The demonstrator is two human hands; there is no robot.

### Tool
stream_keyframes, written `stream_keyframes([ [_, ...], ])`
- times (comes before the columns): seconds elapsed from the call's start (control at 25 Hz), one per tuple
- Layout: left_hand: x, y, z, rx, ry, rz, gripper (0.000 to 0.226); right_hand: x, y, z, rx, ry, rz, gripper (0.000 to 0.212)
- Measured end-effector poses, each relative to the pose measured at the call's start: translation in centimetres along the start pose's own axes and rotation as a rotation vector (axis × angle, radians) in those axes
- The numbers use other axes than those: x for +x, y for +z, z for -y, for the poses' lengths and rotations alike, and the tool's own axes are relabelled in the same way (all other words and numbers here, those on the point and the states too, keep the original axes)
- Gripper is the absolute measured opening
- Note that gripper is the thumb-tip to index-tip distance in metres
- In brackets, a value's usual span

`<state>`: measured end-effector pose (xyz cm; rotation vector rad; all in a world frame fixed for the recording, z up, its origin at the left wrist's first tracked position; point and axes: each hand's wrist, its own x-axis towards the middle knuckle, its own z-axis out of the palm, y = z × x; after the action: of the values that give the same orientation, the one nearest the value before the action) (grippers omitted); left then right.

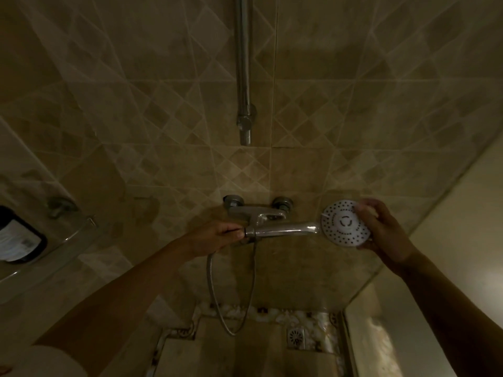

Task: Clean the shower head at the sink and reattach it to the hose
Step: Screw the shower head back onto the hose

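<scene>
A chrome shower head [343, 223] with a white round spray face lies level in front of the wall mixer [258, 213], its face turned toward me. My right hand [386, 231] grips the rim of the spray face at the right. My left hand [217, 236] pinches the hose end at the base of the chrome handle [283, 230]. The metal hose [215, 292] hangs from there in a loop down toward the floor and back up to the mixer.
A chrome riser rail [243, 69] runs up the tiled wall above the mixer. A corner glass shelf [57, 240] at the left holds a dark bottle [19, 238]. A floor drain [296, 338] sits below. A pale wall or door [449, 240] stands close on the right.
</scene>
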<state>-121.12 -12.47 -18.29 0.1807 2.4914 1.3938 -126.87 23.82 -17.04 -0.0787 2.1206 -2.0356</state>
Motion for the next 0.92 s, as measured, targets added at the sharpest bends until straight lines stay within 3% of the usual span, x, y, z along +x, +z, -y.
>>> stream_keyframes([
  [0.12,-0.1,0.1,-0.2,0.015,-0.009,0.017,0.023,0.3,-0.1,0.2,0.002,-0.023,0.107,0.043],
  [0.32,-0.4,-0.3,0.0,0.017,-0.028,-0.005,0.021,0.4,-3.0,0.2,0.410,0.213,0.399,0.069],
  [0.4,-0.3,-0.1,0.0,0.032,-0.028,0.017,0.022,0.2,-3.7,-0.1,0.412,0.204,0.423,0.060],
  [0.52,-0.4,0.3,-0.7,0.030,-0.014,0.026,0.026,0.0,-3.4,-0.4,0.405,0.172,0.325,0.048],
  [0.64,-0.5,0.3,-0.9,0.032,0.001,0.033,0.025,-0.3,-2.3,0.0,0.173,0.132,0.207,0.075],
  [0.68,-0.5,0.2,-0.8,0.020,-0.001,0.037,0.025,-0.2,-2.0,0.1,0.078,0.117,0.155,0.075],
  [0.84,-0.3,0.2,-0.9,-0.035,0.010,0.033,0.026,0.0,-0.6,0.6,-0.103,0.092,-0.079,0.035],
  [0.92,-0.1,0.2,-1.0,-0.062,0.024,0.027,0.026,0.1,-0.2,0.6,-0.068,0.145,-0.090,0.028],
])
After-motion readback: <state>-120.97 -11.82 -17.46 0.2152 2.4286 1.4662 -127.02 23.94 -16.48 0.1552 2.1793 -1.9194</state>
